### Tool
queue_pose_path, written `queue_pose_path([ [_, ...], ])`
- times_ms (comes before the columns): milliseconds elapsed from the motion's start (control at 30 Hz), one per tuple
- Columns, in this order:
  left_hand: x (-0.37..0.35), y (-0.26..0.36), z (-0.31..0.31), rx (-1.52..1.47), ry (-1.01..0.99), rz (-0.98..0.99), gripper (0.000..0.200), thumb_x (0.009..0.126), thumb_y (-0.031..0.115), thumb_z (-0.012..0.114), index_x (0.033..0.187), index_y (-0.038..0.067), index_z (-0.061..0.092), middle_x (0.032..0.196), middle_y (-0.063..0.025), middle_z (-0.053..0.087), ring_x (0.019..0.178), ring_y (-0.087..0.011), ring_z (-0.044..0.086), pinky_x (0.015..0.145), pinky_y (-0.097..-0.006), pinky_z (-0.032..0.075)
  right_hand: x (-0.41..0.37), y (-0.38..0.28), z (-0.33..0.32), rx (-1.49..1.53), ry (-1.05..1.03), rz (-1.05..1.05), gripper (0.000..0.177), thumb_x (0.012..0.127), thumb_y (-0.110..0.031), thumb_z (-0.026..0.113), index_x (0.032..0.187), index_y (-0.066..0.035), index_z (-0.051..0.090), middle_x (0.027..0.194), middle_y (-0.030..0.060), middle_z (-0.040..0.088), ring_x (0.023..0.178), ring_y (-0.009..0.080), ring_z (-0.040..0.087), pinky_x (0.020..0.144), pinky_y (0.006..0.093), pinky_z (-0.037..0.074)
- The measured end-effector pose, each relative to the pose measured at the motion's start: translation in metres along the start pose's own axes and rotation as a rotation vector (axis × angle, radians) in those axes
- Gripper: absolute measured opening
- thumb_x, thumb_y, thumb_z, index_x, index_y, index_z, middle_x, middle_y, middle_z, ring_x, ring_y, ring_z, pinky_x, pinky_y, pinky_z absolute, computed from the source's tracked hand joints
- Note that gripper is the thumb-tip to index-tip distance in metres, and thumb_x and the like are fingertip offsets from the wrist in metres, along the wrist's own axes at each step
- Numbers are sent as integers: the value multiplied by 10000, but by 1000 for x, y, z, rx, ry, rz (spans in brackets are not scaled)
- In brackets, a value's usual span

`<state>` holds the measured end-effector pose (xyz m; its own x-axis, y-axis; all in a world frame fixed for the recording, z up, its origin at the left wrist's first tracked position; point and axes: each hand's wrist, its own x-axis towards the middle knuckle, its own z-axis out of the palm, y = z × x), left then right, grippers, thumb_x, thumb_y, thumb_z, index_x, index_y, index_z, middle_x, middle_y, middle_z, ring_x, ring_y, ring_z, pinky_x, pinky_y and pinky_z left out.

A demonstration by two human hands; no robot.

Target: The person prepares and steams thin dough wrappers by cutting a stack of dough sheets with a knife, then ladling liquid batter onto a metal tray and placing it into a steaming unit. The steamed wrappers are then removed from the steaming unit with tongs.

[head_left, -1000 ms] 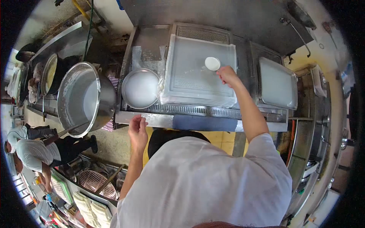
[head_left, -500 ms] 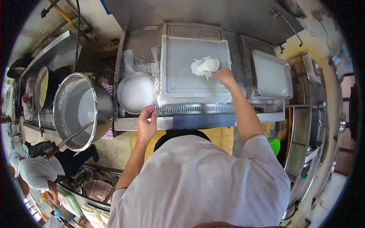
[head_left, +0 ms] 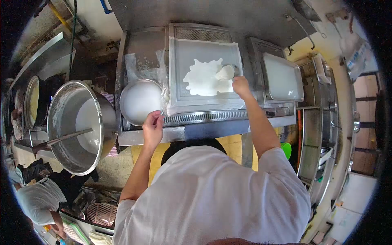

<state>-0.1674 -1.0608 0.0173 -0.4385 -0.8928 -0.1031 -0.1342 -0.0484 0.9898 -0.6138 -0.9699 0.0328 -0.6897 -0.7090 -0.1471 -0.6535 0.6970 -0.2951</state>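
Note:
My right hand [head_left: 241, 86] is closed around the handle of a ladle [head_left: 227, 72], whose tilted bowl rests over the cloth. White batter [head_left: 203, 77] spreads from it in an uneven puddle. Beneath is a pale cloth [head_left: 179, 53], stretched over a perforated steamer tray [head_left: 200, 34]. On the left, my left hand [head_left: 152, 127] has its fingers curled together at the near rim of a round metal bowl [head_left: 141, 100] of white liquid. Whether those fingers grip anything is hidden.
A large metal pot [head_left: 107, 122] with white liquid and a long stick [head_left: 65, 139] stands at the left. To the right lies a rectangular tray [head_left: 283, 77] with a white layer. Another person [head_left: 43, 196] bends at the lower left. A green bowl [head_left: 286, 151] sits low right.
The batter puddle has grown, spreading left and downward on the cloth. The ladle has tipped further in my right hand. The view has shifted slightly; my left hand stays by the bowl.

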Motion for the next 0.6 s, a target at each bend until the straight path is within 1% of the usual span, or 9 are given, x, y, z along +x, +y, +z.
queue_pose_path([
  [100, 11, -3, 11, -22, 29, 37, 192, 950, -4, 607, 1142, -20, 616, 910, -76, 702, 783, -116, 640, 714, -259, 512, 9, -16, -10, -53, 48, -65, 271, 814, -107, 560, 993, 7, 729, 1073, 237, 694, 1052, 415, 635, 910, 450, 511],
  [267, 29, 36, 42, 188, -152, 4, 236, 958, 13, 607, 1192, -15, 589, 956, -84, 696, 867, -104, 643, 778, -256, 524, 48, -18, 0, -61, 149, -170, 279, 804, -93, 559, 1007, 3, 724, 948, 284, 685, 945, 439, 649, 850, 469, 527],
  [300, 34, 42, 51, 228, -169, -26, 267, 923, 43, 650, 1180, -18, 610, 988, -145, 714, 912, -192, 688, 823, -309, 541, 52, -22, -2, -21, 161, -206, 298, 795, -67, 559, 1039, 11, 713, 947, 284, 675, 940, 441, 644, 839, 478, 523],
  [333, 38, 41, 61, 233, -166, -27, 267, 923, 43, 650, 1180, -18, 610, 988, -145, 714, 912, -192, 688, 823, -309, 541, 54, -26, -4, 21, 172, -242, 323, 786, -42, 560, 1070, 19, 701, 947, 283, 665, 934, 443, 640, 828, 486, 519],
  [400, 47, 38, 81, 464, -174, 213, 340, 867, 63, 673, 1198, 7, 625, 1023, -184, 710, 948, -318, 695, 835, -417, 548, 52, -39, -10, 7, 230, -235, 362, 777, -13, 559, 1113, 30, 684, 958, 259, 655, 923, 437, 634, 817, 490, 513],
  [433, 54, 43, 91, 515, -240, 196, 386, 843, 94, 688, 1210, -6, 625, 1110, -214, 685, 1083, -357, 651, 946, -452, 506, 50, -44, -15, -13, 292, -228, 405, 767, 16, 559, 1156, 42, 667, 968, 235, 644, 913, 431, 629, 805, 493, 507],
  [533, 73, 38, 123, 735, -369, 366, 403, 858, 136, 669, 1219, -33, 609, 1204, -214, 651, 1184, -354, 596, 1036, -463, 441, 48, -46, -24, 71, 303, -292, 509, 753, 22, 571, 1256, 87, 615, 1050, 272, 591, 1032, 424, 582, 912, 466, 479],
  [567, 77, 37, 134, 949, -476, 317, 576, 928, 279, 629, 1356, -86, 505, 1409, -262, 519, 1343, -387, 471, 1139, -507, 340, 45, -45, -26, 76, 305, -294, 509, 753, 22, 571, 1256, 87, 615, 1050, 272, 591, 1032, 424, 582, 912, 466, 479],
  [600, 80, 35, 144, 954, -473, 317, 576, 928, 279, 629, 1356, -86, 505, 1409, -262, 519, 1343, -387, 471, 1139, -507, 340, 41, -44, -27, 137, 358, -288, 518, 749, 46, 558, 1263, 78, 616, 1033, 259, 595, 1015, 411, 587, 902, 455, 479],
])
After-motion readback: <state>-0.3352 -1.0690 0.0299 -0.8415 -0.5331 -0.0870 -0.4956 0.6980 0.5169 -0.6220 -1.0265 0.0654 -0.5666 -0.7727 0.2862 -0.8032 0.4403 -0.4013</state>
